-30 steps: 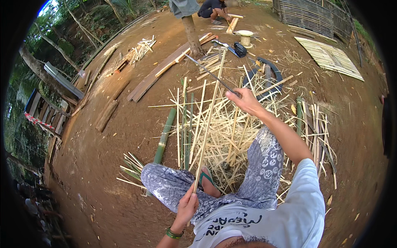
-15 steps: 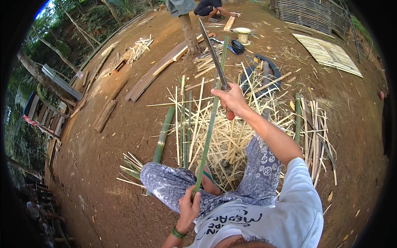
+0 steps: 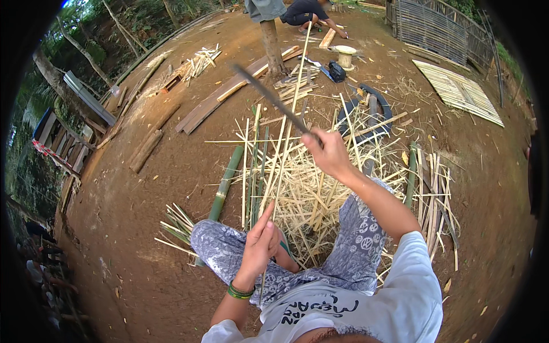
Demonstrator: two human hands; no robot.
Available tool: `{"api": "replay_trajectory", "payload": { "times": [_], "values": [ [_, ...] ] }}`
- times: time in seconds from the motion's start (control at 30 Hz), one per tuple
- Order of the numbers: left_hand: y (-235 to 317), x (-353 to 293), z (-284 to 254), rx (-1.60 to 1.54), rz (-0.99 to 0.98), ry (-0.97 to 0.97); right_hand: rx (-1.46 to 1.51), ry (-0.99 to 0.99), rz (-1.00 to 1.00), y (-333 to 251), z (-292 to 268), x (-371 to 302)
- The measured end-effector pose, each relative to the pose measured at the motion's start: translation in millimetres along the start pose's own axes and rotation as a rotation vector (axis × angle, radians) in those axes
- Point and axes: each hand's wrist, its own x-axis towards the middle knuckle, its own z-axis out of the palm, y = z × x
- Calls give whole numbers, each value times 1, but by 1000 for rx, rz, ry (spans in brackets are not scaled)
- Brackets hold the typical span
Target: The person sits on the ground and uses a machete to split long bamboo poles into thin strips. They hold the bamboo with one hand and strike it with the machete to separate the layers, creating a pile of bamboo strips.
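Note:
My right hand (image 3: pixel 330 153) is wrapped round the handle of a machete (image 3: pixel 269 96), its blade slanting up to the left and blurred toward the tip. My left hand (image 3: pixel 261 243) grips a long, thin bamboo strip (image 3: pixel 301 71) between thumb and fingers, the index finger lying along it. The strip rises away from my lap, and the blade crosses it in view; whether they touch I cannot tell. Between my bent legs lies a heap of pale bamboo shavings (image 3: pixel 311 191). A green bamboo pole (image 3: pixel 224 186) leans near my left knee.
Split strips (image 3: pixel 432 197) lie right of my legs. Ahead are a black tyre (image 3: pixel 384 106), a tree trunk (image 3: pixel 271 48), planks (image 3: pixel 214 97) and a wooden spool (image 3: pixel 345 56). Another person (image 3: pixel 303 12) squats beyond. A slatted bamboo panel (image 3: pixel 457 91) lies far right.
The machete has swung from steep to a lower, leftward slant. The strip has turned from its green face to a pale narrow edge, and my left hand has moved slightly forward.

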Motion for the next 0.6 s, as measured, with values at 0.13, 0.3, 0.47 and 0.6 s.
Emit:
{"api": "replay_trajectory", "payload": {
  "times": [0.13,0.3,0.47,0.6],
  "values": [
    [9,13,2,-219,-109,-71,-310,-150,-228,1,11,-36],
    [11,7,3,-266,-181,-100,-516,-118,-378,-1,2,-32],
    [9,-12,-6,-281,-228,-111,-470,-58,-220,31,-18,-8],
    [4,-12,-11,-258,-259,-82,-618,-178,-370,16,-9,-26]
  ]
}}
